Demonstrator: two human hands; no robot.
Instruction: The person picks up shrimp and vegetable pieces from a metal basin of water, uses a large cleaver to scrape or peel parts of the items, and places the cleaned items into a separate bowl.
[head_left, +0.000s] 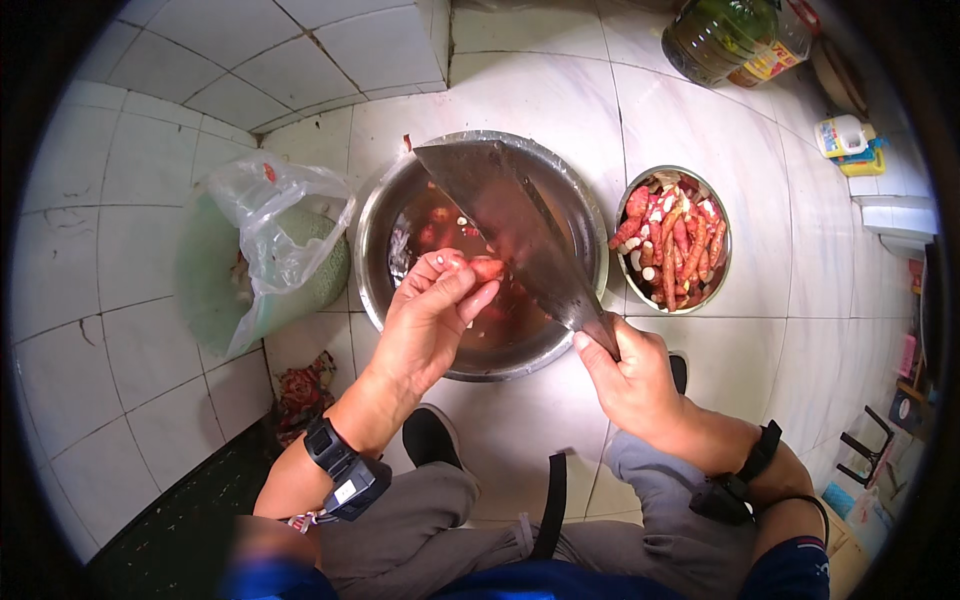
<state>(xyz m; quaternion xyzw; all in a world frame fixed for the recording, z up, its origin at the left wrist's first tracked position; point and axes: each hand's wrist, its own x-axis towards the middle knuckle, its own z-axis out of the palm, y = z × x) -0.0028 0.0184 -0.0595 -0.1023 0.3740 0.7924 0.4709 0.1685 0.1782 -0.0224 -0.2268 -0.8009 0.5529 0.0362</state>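
My left hand (442, 300) pinches a small reddish root piece (486, 268) between thumb and fingers. In my right hand (630, 367) is a cleaver (517, 225) with a broad dark blade, its handle in my fist. Blade and root are close together; whether they touch I cannot tell. Both are above a large metal basin (367, 292) of murky reddish water with root pieces in it. To the right stands a smaller metal bowl (632, 289) heaped with red-skinned roots (679, 240), some with pale cut ends.
A green bin (319, 255) lined with a clear plastic bag (277, 202) is at the left by the tiled wall. A crumpled floral cloth (304, 390) lies below it. Large bottles (712, 45) and a white jug (840, 136) are at the upper right.
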